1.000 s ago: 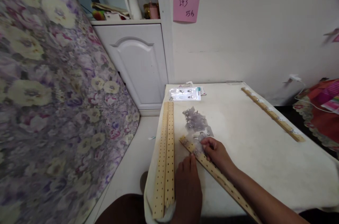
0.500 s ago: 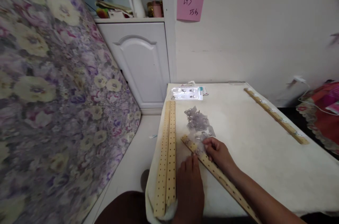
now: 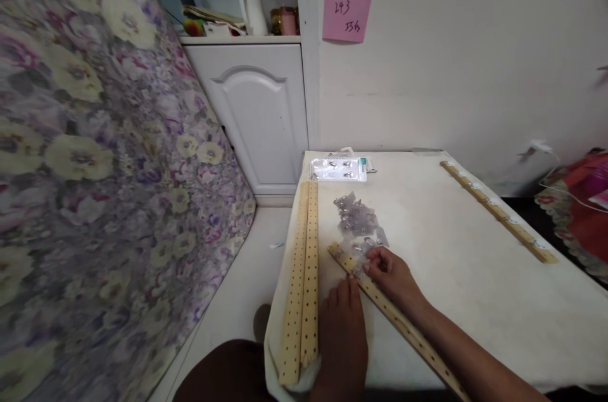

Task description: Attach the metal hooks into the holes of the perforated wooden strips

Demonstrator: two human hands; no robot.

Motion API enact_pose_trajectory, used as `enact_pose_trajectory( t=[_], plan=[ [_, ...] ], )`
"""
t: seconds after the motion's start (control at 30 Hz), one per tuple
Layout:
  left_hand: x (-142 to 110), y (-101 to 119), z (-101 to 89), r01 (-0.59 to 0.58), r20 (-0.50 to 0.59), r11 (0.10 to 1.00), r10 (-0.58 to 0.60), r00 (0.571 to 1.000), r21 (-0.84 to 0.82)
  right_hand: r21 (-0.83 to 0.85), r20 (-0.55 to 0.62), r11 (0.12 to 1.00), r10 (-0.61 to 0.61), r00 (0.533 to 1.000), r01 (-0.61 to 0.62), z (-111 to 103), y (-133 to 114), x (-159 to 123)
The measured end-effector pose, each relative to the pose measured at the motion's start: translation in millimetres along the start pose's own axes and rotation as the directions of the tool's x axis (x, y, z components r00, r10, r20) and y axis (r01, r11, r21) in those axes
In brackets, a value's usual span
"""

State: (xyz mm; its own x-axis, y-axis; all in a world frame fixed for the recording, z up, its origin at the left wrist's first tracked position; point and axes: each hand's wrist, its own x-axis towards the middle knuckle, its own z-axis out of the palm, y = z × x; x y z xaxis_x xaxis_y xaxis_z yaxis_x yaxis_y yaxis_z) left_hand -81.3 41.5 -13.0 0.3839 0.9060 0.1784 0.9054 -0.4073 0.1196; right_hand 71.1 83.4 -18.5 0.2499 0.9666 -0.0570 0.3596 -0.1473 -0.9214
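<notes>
A long wooden strip with holes [image 3: 403, 329] lies slanted across the near part of the white table [image 3: 456, 275]. My left hand [image 3: 342, 332] rests on the table with its fingertips against the strip's near side, fingers together and stretched flat. My right hand [image 3: 392, 275] sits on the strip's far end, fingers pinched on a small metal piece I cannot make out. Just beyond it lies a pile of small clear bags with metal hooks [image 3: 357, 223].
Two perforated wooden strips [image 3: 304, 282] lie side by side along the table's left edge. A blister pack of hooks [image 3: 338, 169] lies at the far edge, another strip with hooks [image 3: 498, 212] at the right. A floral mattress [image 3: 95, 187] leans at the left, a white cabinet [image 3: 256, 117] behind.
The view has shifted slightly. Both hands stay on the slanted strip, with only small finger movement of the right hand.
</notes>
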Motion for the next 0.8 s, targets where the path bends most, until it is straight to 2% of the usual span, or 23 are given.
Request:
enact_pose_trajectory(
  t=[0.23, 0.43, 0.67, 0.8],
  plan=[
    [-1.5, -0.6, 1.3, -0.006, -0.071, 1.000, 0.005, 0.997, -0.025, -0.025, -0.001, 1.000, -0.002, 1.000, 0.002, 0.8, 0.2, 0.9],
    [-1.1, -0.3, 0.1, -0.009, -0.048, 1.000, 0.010, 0.999, 0.027, -0.055, 0.023, 0.998, 0.018, 1.000, -0.017, 0.9, 1.7, 4.8],
    [0.5, -3.4, -2.6, -0.053, -0.081, 0.995, 0.060, 0.995, 0.090, -0.040, 0.033, 0.999, 0.030, 0.999, -0.029, 2.0, 4.2, 6.4],
    [0.4, -4.5, 0.6, -0.040, -0.079, 0.995, 0.047, 0.996, 0.091, -0.030, -0.016, 1.000, 0.007, 1.000, -0.007, 3.3, 2.8, 5.0]
  ],
)
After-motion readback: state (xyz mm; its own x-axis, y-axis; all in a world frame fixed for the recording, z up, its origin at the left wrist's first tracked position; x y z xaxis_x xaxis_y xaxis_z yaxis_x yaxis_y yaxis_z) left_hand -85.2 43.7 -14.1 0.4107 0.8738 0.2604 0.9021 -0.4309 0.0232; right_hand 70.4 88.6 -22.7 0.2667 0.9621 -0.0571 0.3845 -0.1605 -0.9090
